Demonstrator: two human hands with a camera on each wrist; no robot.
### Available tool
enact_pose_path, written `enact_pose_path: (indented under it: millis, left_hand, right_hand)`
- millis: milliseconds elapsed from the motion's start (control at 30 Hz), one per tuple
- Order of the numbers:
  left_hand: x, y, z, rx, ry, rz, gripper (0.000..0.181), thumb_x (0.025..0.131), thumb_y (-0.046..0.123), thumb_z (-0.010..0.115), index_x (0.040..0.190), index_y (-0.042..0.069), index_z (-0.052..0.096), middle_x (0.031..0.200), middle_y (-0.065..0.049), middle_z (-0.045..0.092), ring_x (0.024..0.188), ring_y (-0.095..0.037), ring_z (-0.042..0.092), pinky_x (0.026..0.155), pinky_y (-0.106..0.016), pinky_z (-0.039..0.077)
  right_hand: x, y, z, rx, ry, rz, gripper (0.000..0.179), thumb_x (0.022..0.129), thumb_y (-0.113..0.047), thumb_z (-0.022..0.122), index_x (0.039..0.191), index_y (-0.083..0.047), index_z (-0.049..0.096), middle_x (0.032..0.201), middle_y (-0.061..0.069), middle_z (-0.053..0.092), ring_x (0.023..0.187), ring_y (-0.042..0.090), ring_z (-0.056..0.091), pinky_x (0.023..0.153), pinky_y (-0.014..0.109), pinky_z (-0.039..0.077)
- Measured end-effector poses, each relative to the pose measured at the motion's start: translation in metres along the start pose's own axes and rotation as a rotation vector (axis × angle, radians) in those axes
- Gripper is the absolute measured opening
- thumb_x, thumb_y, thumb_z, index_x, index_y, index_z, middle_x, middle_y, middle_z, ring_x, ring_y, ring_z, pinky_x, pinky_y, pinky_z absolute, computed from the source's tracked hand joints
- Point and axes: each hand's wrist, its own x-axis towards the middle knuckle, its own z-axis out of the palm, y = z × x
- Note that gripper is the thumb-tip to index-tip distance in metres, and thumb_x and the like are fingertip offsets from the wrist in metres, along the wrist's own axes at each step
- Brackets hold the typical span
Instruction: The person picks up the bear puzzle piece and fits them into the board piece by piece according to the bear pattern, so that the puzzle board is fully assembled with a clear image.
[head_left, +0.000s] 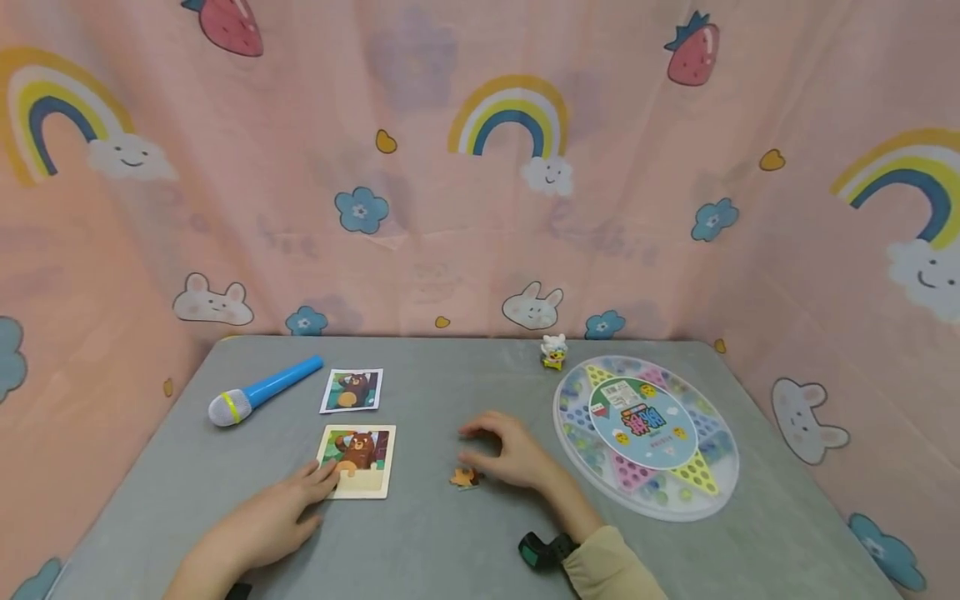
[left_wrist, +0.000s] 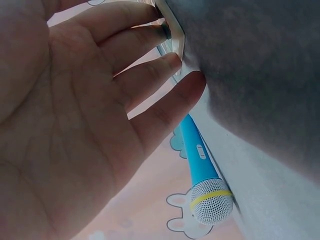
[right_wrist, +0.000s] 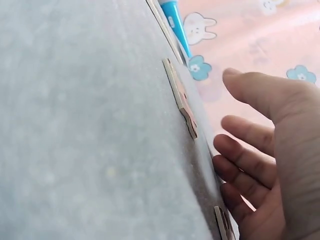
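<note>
My left hand (head_left: 273, 517) lies with extended fingers at the left edge of a wooden jigsaw board (head_left: 378, 483); its fingertips touch the board. The upper part of the board shows a brown bear picture, while the lower part is bare wood. To the right, my right hand (head_left: 517, 454) is held with thumb and fingers apart, nothing between them. Beside its thumb lies a small orange-brown puzzle piece (head_left: 465, 477) on the table. In the right wrist view, a flat piece (right_wrist: 181, 100) lies before the fingers and another piece (right_wrist: 223, 224) lies below them.
A bear picture card (head_left: 351, 392) lies behind the board. Further left is a blue toy microphone (head_left: 273, 387). At right stands a round Chinese checkers box (head_left: 645, 437), with a small white-and-yellow figurine (head_left: 554, 352) near its back. A pink patterned curtain (head_left: 450, 250) hangs behind the grey table (head_left: 442, 550).
</note>
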Motion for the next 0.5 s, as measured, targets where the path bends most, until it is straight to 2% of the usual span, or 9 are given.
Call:
enact_pose_path:
  millis: [167, 333, 500]
  left_hand:
    - [-0.0012, -0.0001, -0.0001, -0.009, 0.003, 0.003, 0.058, 0.098, 0.008, 0.073, 0.153, 0.000, 0.055, 0.164, -0.022, 0.044, 0.154, -0.052, 0.032, 0.117, -0.072, 0.032]
    - [-0.0009, 0.0001, -0.0004, -0.017, 0.010, 0.008, 0.058, 0.098, 0.008, 0.073, 0.152, -0.001, 0.055, 0.164, -0.023, 0.044, 0.154, -0.052, 0.031, 0.118, -0.072, 0.031]
    - [-0.0006, 0.0006, -0.0009, -0.008, 0.014, 0.011, 0.057, 0.099, 0.009, 0.073, 0.152, -0.001, 0.055, 0.163, -0.024, 0.044, 0.154, -0.053, 0.031, 0.118, -0.071, 0.032]
  right_hand:
    - [-0.0030, 0.0057, 0.0005, -0.054, -0.045, -0.050, 0.035, 0.092, -0.032, 0.083, 0.121, -0.013, 0.076, 0.122, 0.000, 0.070, 0.116, 0.017, 0.064, 0.104, 0.043, 0.051]
    - [-0.0037, 0.0087, -0.0034, -0.085, -0.091, -0.097, 0.042, 0.084, -0.035, 0.091, 0.117, -0.017, 0.073, 0.124, -0.002, 0.066, 0.119, 0.018, 0.060, 0.106, 0.044, 0.049]
    - [-0.0049, 0.0078, -0.0088, -0.097, -0.144, -0.070, 0.042, 0.078, -0.033, 0.095, 0.111, -0.020, 0.072, 0.126, -0.004, 0.062, 0.123, 0.018, 0.054, 0.108, 0.046, 0.047]
